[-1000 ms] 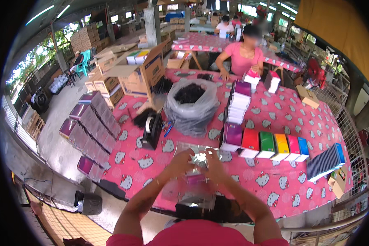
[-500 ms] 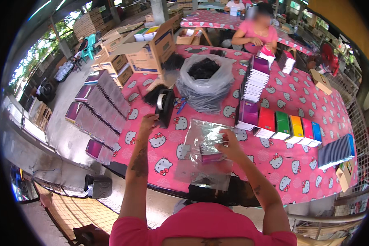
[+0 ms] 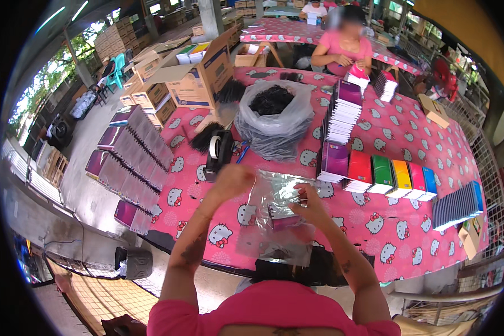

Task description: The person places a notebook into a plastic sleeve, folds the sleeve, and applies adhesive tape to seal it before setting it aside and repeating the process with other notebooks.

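my left hand was blurred between the black tape dispenser and the clear plastic bag; i could not tell its opening or hold. my right hand, fingers half-curled, touched the bag's right side, grip unclear. a purple spiral notebook showed through the bag on the pink tablecloth.

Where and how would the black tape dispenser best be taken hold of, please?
I would grip the near half of the black tape dispenser across its long sides, coming from the wearer's side of the table. Its length points roughly away from them, the white roll sits toward the far end, and a dark fibre bundle crowds its far left.
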`<action>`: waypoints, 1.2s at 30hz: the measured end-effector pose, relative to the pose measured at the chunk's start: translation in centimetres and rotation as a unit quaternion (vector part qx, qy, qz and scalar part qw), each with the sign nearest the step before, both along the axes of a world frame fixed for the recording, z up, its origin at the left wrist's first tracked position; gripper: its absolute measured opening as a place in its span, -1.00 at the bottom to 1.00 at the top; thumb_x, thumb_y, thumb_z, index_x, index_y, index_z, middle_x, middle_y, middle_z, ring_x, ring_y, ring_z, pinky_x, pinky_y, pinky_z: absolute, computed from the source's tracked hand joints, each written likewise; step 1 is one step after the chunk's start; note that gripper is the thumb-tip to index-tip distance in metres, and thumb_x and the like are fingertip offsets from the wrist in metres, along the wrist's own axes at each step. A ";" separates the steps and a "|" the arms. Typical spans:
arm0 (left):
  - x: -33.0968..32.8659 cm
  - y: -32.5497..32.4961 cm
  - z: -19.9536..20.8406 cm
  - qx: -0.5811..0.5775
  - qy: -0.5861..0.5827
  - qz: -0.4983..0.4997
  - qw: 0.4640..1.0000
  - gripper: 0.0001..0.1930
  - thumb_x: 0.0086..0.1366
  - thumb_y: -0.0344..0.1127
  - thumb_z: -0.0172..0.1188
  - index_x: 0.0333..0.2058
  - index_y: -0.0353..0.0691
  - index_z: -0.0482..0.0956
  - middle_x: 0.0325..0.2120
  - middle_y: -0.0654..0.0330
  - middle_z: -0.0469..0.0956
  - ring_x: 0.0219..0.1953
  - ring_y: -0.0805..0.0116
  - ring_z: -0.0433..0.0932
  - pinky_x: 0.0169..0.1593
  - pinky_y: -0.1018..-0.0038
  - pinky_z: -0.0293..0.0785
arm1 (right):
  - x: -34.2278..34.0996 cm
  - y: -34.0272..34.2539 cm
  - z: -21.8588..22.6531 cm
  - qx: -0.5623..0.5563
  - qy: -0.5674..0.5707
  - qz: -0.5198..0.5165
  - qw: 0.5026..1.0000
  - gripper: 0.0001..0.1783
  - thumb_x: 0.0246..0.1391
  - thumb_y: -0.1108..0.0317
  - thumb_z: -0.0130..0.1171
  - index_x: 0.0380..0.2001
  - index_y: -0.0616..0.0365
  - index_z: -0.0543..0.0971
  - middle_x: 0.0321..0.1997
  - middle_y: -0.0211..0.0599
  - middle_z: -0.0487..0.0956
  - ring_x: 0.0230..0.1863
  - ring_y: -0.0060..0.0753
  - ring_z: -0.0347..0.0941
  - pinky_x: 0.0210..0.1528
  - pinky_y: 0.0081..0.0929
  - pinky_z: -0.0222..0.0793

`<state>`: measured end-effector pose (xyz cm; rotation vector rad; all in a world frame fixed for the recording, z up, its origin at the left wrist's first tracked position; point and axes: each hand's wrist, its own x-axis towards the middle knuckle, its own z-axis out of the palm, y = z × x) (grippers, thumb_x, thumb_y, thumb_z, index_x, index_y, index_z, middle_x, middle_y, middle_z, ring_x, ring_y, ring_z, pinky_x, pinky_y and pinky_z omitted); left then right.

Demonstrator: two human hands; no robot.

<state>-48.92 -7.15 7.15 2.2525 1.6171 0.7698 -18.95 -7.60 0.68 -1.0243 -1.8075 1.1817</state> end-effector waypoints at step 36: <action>1.3 -7.9 -12.1 -0.018 -0.410 0.216 0.886 -0.42 0.21 -0.12 0.33 0.13 -0.30 0.46 -0.22 0.04 0.56 -0.12 0.29 0.54 -0.12 0.40 0.47 | 2.7 -4.2 -1.7 -0.102 -0.039 0.023 0.994 -0.15 -0.19 0.24 0.55 0.16 0.19 0.34 0.11 -0.09 0.49 0.16 -0.07 0.44 0.11 -0.06 0.42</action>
